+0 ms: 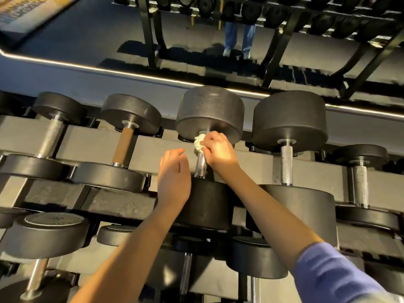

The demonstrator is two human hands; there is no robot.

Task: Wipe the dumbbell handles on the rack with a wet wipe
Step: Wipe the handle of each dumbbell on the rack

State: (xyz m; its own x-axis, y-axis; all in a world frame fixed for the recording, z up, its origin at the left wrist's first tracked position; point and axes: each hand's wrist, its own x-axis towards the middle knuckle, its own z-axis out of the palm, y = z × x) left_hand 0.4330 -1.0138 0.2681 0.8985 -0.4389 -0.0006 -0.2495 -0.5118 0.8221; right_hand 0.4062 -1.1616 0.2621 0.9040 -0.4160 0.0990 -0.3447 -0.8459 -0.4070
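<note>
Right hand (218, 149) grips wet wipe (199, 144), covering handle (200, 166) top.

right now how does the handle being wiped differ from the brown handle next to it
The wiped handle is silver knurled metal; the brown handle looks matte. The right hand grips a wet wipe on the wiped handle; the brown handle is untouched. Both sit on the same rack tier.
</note>
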